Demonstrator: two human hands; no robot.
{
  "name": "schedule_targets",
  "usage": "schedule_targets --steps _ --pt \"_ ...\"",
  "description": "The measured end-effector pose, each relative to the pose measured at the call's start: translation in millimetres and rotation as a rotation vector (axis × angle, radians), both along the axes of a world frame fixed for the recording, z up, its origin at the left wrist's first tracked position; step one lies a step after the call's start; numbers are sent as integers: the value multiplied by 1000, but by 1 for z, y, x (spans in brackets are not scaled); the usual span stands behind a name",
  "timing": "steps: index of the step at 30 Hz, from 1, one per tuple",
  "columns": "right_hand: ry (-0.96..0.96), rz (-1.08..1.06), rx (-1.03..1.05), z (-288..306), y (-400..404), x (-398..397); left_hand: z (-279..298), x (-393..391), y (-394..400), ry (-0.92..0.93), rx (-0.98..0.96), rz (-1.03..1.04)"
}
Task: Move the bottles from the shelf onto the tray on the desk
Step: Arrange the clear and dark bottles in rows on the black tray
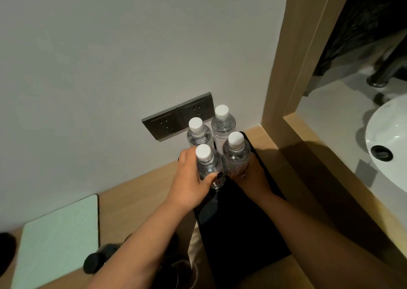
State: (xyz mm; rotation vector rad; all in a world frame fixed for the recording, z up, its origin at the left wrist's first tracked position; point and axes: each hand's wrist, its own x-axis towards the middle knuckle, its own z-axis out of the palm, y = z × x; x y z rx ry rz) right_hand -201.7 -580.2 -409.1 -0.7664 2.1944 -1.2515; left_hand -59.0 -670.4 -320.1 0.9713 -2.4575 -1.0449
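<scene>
Both hands at the far end of a black rectangular tray (pixel 242 233) lying on a light wooden desk (pixel 141 191). Left hand (pixel 191 178) wraps a clear plastic water bottle with a white screw cap (pixel 208 167), thumb across its front, dark-painted nail showing, fingers curled round the back. Right hand (pixel 253 174) grips a second clear white-capped bottle (pixel 235 154) low on its body; a ring shows on one finger, though the fingers themselves are mostly hidden behind the bottle. Both held bottles upright, side by side, nearly touching, over the tray's far end; whether their bases rest on the tray cannot be told. Just behind them, two more clear white-capped bottles, rear left (pixel 197 134) and rear right (pixel 222 123), stand upright close to the white wall; their bases are hidden. On the wall behind those, a pair of grey metal socket plates (pixel 176 117). Left on the desk, a pale green rounded mat (pixel 57 244); near it, below the left forearm, a dark cylindrical object (pixel 94 262), too dim to identify. Right, past a wooden frame (pixel 293 68), a white round washbasin (pixel 389 139) with a dark drain.
</scene>
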Motion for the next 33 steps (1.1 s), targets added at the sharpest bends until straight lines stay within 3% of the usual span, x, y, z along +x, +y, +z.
schedule_targets --steps 13,21,26,33 --pt "-56 -104 79 -7 8 7 21 18 -1 -43 129 57" --pt "-147 -279 169 52 45 74 59 142 2 137 127 354" --pt "-141 -182 92 86 46 140 47 217 13 104 127 490" --pt "-66 122 -39 127 38 215 2 256 25 45 305 416"
